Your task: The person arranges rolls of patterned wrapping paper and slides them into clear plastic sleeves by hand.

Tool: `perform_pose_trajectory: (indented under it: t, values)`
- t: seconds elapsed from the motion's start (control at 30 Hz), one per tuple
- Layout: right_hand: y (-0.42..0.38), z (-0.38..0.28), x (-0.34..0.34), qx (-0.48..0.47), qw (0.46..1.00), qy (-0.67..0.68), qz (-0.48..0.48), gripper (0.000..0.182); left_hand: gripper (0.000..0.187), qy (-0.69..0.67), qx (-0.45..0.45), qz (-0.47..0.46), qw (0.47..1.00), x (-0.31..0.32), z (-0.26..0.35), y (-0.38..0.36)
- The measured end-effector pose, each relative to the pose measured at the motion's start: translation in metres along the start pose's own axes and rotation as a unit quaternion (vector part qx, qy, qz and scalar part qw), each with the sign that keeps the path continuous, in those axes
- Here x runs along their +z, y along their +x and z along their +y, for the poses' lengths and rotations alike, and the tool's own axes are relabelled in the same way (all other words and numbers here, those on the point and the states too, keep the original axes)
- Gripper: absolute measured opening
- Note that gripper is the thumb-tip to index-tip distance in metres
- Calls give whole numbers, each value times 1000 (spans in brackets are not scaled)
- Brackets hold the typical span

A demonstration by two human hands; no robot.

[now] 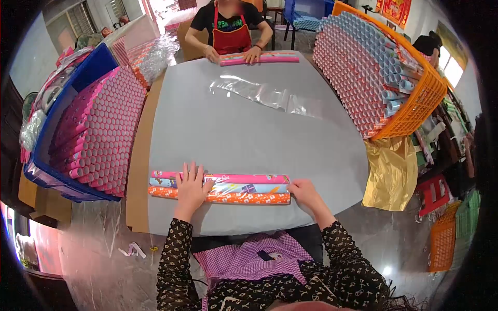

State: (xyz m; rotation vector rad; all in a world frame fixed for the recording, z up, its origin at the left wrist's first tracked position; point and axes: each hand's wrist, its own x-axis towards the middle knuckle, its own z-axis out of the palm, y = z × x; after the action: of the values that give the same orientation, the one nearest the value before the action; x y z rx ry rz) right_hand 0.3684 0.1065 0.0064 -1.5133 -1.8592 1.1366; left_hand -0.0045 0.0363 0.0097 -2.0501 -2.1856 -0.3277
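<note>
Spreading across the middle of the view, the grey table sheet (244, 135) carries everything; at nine o'clock a blue crate (46, 140) lies tipped with pink-rimmed rolls (101, 132) facing inward, and at two o'clock an orange basket (423, 98) holds a similar stack of blue and pink tubes (358, 67). A clear plastic sleeve (264, 96) lies flat toward twelve o'clock, just short of a co-worker's hands (233, 53) resting on another pink bundle (259, 59). At six o'clock, close to the table's near edge, three wrapping-paper rolls (220, 188) lie side by side and touching: pink farthest, pale blue in the middle, orange nearest. The left hand (190, 187) lies palm-down with fingers spread over the left part of the bundle, pressing rather than gripping, closed on nothing. The right hand (305, 193) cups the right ends at about four o'clock, fingers loosely curled against them; whether it actually clasps a roll cannot be told. Judging from this, squaring the ends looks to be the work, and it would go best with steady downward pressure from the left palm so no roll slips out, while the right hand taps the ends flush and keeps them parallel
</note>
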Motion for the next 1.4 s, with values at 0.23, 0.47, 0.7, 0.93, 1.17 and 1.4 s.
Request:
perform_pose_trajectory:
  t: [0.23,0.47,0.7,0.93,1.17,1.4]
  values:
    - [7,-1,-2,-4,1000,-15,-12,29,58,-20,17,44,999,-2,0,0]
    - [16,-7,1,25,997,-25,-74,34,45,15,52,37,998,6,10,2]
    - [16,-22,0,59,996,8,-69,35,48,-27,50,1,998,-10,29,1]
    - [41,1,8,-47,988,-114,-92,34,49,-35,102,12,994,2,29,5]
    - [41,-32,10,74,992,-26,-101,36,54,-23,129,35,991,5,75,5]
    - [40,-18,12,62,994,14,-87,30,58,15,117,36,992,7,75,5]
